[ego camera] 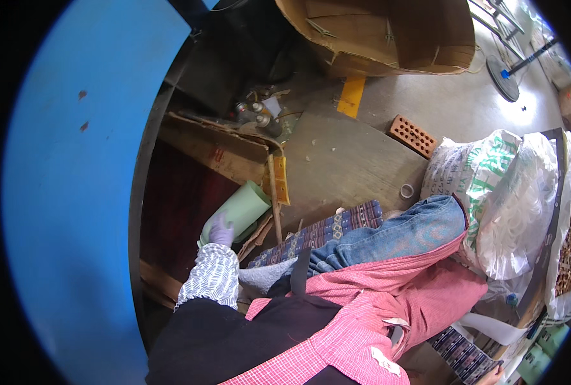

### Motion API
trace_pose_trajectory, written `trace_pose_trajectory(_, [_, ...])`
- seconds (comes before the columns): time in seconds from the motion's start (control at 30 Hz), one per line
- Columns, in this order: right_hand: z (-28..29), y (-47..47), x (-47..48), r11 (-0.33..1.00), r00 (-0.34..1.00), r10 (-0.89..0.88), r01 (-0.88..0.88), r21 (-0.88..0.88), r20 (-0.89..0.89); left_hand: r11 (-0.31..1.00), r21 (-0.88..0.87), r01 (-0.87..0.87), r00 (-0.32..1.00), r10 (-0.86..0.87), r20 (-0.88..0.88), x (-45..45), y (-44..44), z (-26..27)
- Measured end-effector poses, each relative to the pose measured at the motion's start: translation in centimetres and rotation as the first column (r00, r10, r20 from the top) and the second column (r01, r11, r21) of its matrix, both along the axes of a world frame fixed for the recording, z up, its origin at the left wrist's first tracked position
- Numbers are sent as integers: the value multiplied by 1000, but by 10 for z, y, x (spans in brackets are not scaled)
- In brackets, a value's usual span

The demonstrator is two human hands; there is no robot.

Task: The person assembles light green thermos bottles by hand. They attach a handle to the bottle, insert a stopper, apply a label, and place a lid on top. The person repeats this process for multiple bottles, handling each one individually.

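My left hand (221, 232), in a thin purple glove with a patterned oversleeve, grips the lower end of a pale green hollow plastic container (241, 206). The container lies tilted in an open cardboard box (213, 149), and part of another green item shows beneath it. At the lower right edge, my right hand (493, 376), only its fingers visible, holds a sheet of dark printed labels (461, 353). A white backing strip (495, 328) curves above the sheet. More pale green containers (533, 363) stand near that hand.
A blue panel (74, 168) fills the left. A wooden stick (274, 202) leans at the box. Spray cans (267, 124), a perforated brick (413, 136), a tape roll (406, 191) and a large carton (357, 62) are on the floor. White plastic sacks (492, 192) stand at the right.
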State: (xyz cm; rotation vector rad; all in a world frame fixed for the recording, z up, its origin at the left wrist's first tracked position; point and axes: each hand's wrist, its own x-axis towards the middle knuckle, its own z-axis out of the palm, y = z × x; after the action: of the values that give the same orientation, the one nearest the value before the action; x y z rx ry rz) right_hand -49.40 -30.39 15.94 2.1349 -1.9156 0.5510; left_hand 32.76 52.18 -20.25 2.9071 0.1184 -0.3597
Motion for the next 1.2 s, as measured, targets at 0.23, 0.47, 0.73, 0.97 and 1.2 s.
trace_pose_trajectory(0.23, [2, 88, 214, 968, 963, 229, -210, -138, 144, 709, 153, 689, 644, -501, -578, 139, -97, 38])
trace_pose_trajectory(0.47, [12, 179, 355, 940, 637, 191, -337, 47, 746, 356, -61, 933, 360, -907, 220, 179, -207, 239])
trace_pose_trajectory(0.73, [46, 274, 505, 658, 0, 176, -744, -118, 984, -922, 60, 382, -781, -288, 555, -51, -460, 424])
trace_pose_trajectory(0.97, [-60, 325, 492, 681, -642, -446, -695, -228, 624, -866, -91, 491, -429, -331, 840, -60, -519, 402])
trace_pose_trajectory(1.2, [-130, 289, 484, 767, -734, -473, -616, -183, 487, 1, -910, -414, 239, -965, -110, 7, -592, 299])
